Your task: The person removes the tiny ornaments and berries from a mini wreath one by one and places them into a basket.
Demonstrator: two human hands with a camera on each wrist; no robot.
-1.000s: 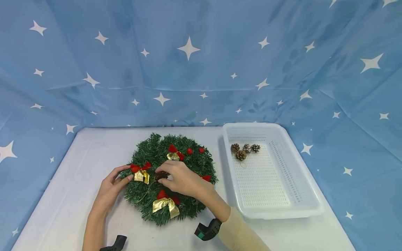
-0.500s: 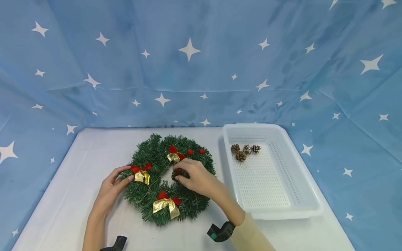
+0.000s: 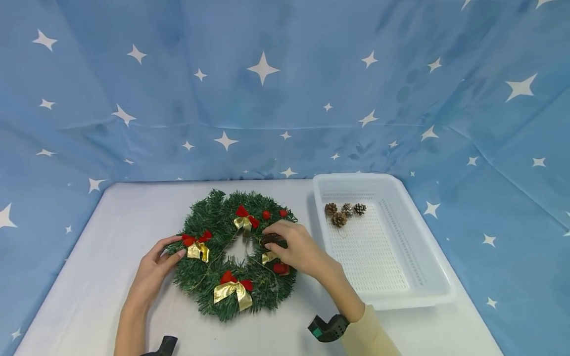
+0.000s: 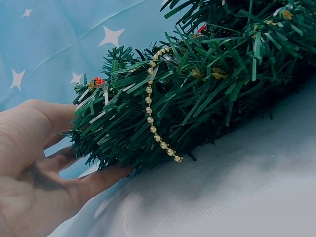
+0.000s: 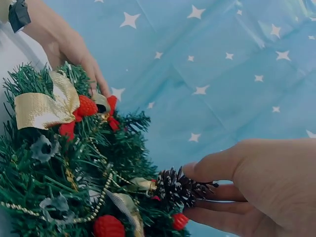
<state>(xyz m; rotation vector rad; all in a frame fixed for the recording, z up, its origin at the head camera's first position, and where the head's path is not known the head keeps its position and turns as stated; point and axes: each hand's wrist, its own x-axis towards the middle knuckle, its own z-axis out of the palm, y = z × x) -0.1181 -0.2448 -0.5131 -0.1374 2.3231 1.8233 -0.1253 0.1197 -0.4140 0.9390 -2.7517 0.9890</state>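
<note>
A green artificial wreath (image 3: 202, 284) with red-and-gold bows lies on the white table. My left hand (image 3: 153, 267) holds its left edge; in the left wrist view, thumb and fingers span the tinsel edge beside a string of gold beads (image 4: 149, 108). Between thumb and fingers, my right hand (image 3: 300, 249) pinches a brown pine cone (image 5: 175, 187) over the wreath's right side. A gold ribbon loop (image 3: 269, 257) and a red berry (image 3: 280, 268) show just below that hand. The pine cone is partly covered by the fingers in the head view.
To the right stands a white plastic basket (image 3: 427, 299) with several pine cones (image 3: 339, 219) in its far left part. A blue star-patterned cloth (image 3: 285, 99) hangs behind and beside the table (image 3: 111, 222).
My right hand has carried the pine cone rightward from the wreath's left-centre, across the middle opening, to its right side. My left hand keeps its hold on the wreath.
</note>
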